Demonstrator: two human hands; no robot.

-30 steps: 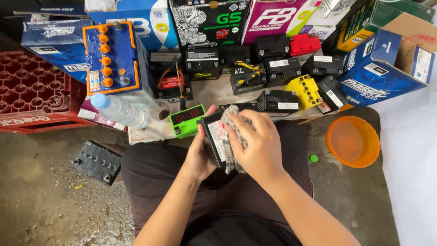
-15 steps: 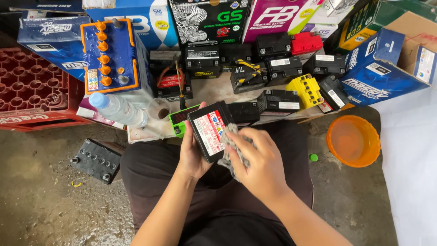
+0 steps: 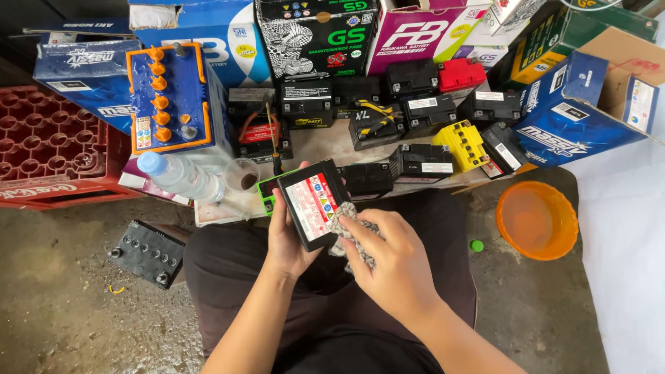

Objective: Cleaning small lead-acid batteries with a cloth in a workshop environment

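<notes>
At frame centre, the left hand (image 3: 289, 239) grips a small black battery (image 3: 316, 203) — the right hand (image 3: 391, 260) clutches a patterned rag (image 3: 348, 227) against it.

Left edge: we are seeing a red bottle crate (image 3: 41, 149) sitting on the concrete floor (image 3: 62, 312).
Beside it: a blue battery with orange caps (image 3: 170, 97) is leaning upright, a clear plastic bottle (image 3: 180, 176) lying below.
Floor, left: a black battery lid (image 3: 147, 253) is lying flat.
Right: an orange bowl (image 3: 537, 220) is resting near a green cap (image 3: 476, 245).
Back: a yellow battery (image 3: 460, 145) is standing among black ones.
</notes>
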